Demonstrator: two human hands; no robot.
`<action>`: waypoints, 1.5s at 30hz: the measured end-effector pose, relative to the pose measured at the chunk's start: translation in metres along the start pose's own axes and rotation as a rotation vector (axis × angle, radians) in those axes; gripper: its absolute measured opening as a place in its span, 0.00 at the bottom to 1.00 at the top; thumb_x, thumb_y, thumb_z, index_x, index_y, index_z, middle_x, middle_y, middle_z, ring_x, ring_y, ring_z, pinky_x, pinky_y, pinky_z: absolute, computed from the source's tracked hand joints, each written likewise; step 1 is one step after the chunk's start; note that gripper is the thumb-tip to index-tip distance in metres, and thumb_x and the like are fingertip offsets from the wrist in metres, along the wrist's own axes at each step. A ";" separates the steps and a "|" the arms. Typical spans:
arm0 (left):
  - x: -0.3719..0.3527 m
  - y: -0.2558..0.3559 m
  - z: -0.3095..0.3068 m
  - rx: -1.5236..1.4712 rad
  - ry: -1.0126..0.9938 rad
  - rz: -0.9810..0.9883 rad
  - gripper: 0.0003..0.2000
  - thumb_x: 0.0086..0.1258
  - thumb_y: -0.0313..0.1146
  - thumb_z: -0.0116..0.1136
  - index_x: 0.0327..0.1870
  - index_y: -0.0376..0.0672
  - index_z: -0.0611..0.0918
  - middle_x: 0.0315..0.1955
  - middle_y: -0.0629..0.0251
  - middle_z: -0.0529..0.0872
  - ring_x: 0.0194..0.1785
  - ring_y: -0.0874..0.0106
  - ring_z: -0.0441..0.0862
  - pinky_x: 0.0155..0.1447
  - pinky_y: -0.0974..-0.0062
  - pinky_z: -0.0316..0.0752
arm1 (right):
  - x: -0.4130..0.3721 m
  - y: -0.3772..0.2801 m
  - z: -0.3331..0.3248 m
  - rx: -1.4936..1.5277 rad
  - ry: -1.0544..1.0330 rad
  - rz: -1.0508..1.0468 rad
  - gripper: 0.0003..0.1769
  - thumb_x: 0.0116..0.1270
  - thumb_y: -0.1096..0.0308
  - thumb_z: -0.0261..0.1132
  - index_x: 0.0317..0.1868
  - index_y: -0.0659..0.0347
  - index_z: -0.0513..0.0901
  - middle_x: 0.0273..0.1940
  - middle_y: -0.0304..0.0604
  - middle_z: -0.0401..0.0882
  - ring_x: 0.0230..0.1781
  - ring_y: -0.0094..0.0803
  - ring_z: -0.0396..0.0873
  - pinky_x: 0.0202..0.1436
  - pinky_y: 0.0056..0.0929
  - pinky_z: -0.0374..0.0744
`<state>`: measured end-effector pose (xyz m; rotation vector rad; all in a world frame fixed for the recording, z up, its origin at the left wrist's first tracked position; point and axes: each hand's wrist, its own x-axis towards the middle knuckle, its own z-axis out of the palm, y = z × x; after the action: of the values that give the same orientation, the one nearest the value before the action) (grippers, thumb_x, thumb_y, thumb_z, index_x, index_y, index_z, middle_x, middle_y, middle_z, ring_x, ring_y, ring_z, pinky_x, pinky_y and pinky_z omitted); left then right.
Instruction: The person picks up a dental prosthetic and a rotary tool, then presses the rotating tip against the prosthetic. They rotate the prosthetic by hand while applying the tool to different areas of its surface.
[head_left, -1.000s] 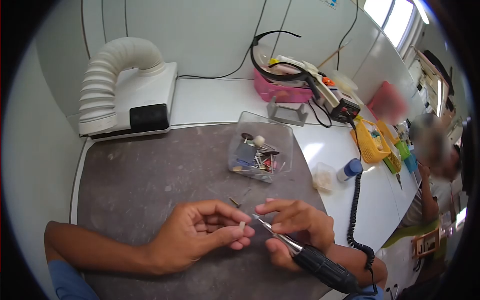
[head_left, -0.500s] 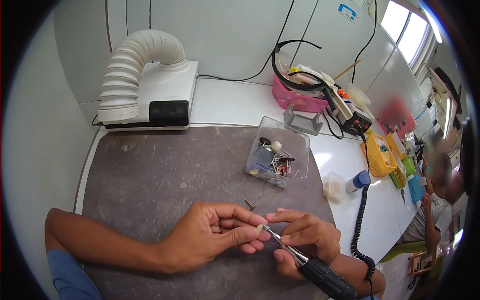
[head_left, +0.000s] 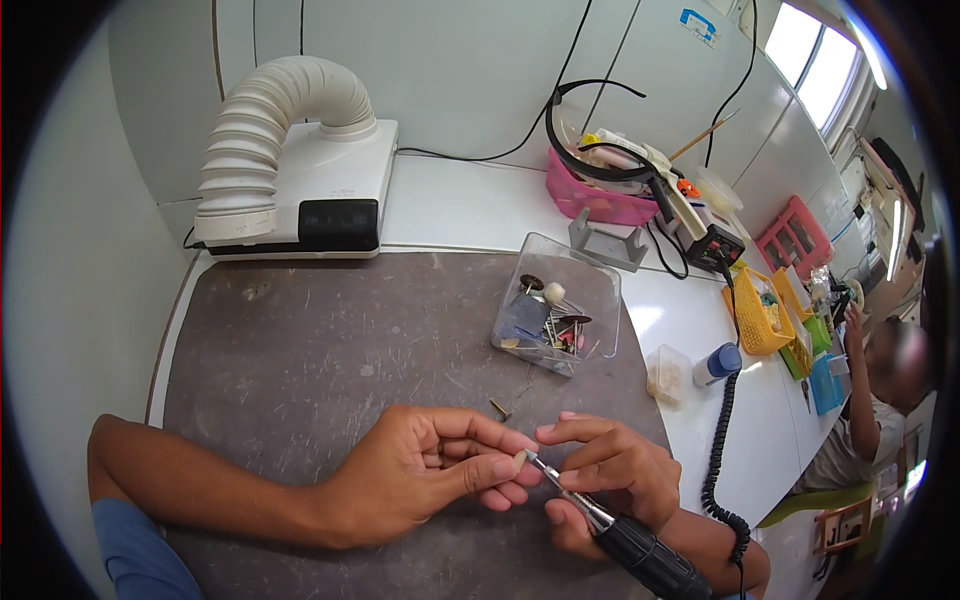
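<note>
We hold a handpiece (head_left: 650,555) tip-first at a small pale piece (head_left: 520,459).
Our left hand (head_left: 425,475) has its grip pinching the piece between thumb and forefinger, above the grey mat (head_left: 300,350); our right hand (head_left: 620,475) has its grip wrapped around the handpiece. Beyond them, a loose bit (head_left: 498,407) lies near the clear box (head_left: 598,270).

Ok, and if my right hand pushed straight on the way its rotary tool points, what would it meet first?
The rotary tool in your right hand would likely meet the small pale piece pinched in your left hand first; whether its tip already touches is hard to tell.
</note>
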<state>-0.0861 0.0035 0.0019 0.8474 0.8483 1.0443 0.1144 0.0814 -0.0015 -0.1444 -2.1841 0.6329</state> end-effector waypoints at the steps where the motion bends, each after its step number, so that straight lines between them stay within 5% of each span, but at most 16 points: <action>1: 0.000 0.001 0.000 0.008 0.002 0.000 0.12 0.71 0.27 0.54 0.51 0.30 0.77 0.41 0.51 0.85 0.43 0.71 0.84 0.49 0.76 0.81 | 0.000 0.000 0.000 0.001 0.008 0.005 0.15 0.48 0.74 0.71 0.35 0.63 0.75 0.28 0.46 0.79 0.41 0.50 0.84 0.50 0.48 0.80; 11: 0.000 0.002 0.000 0.016 0.003 0.002 0.12 0.71 0.26 0.54 0.51 0.29 0.77 0.40 0.52 0.85 0.42 0.71 0.84 0.49 0.76 0.81 | 0.003 -0.003 0.002 -0.001 0.063 0.038 0.14 0.43 0.75 0.74 0.31 0.62 0.79 0.27 0.43 0.81 0.40 0.45 0.85 0.47 0.43 0.83; 29: 0.000 0.002 0.000 0.019 0.005 0.005 0.12 0.71 0.27 0.54 0.51 0.30 0.77 0.40 0.52 0.85 0.43 0.70 0.84 0.49 0.76 0.81 | 0.002 -0.001 0.000 -0.010 0.010 0.005 0.15 0.47 0.73 0.72 0.35 0.62 0.76 0.28 0.45 0.79 0.41 0.49 0.84 0.50 0.49 0.80; 31: 0.000 -0.001 0.000 0.015 0.004 0.014 0.12 0.71 0.27 0.54 0.51 0.30 0.77 0.40 0.52 0.85 0.43 0.70 0.84 0.49 0.76 0.81 | 0.007 -0.007 0.000 -0.002 -0.007 0.021 0.14 0.43 0.76 0.74 0.30 0.63 0.78 0.27 0.44 0.81 0.39 0.45 0.85 0.46 0.42 0.83; 45: 0.000 0.001 0.000 -0.002 0.011 0.007 0.11 0.71 0.26 0.54 0.50 0.29 0.77 0.40 0.52 0.85 0.42 0.71 0.84 0.49 0.76 0.82 | 0.004 -0.005 0.001 0.012 0.030 0.051 0.14 0.44 0.76 0.74 0.31 0.63 0.78 0.28 0.44 0.82 0.40 0.46 0.85 0.46 0.41 0.84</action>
<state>-0.0859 0.0035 0.0025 0.8440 0.8536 1.0572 0.1119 0.0782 0.0036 -0.2021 -2.1527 0.6680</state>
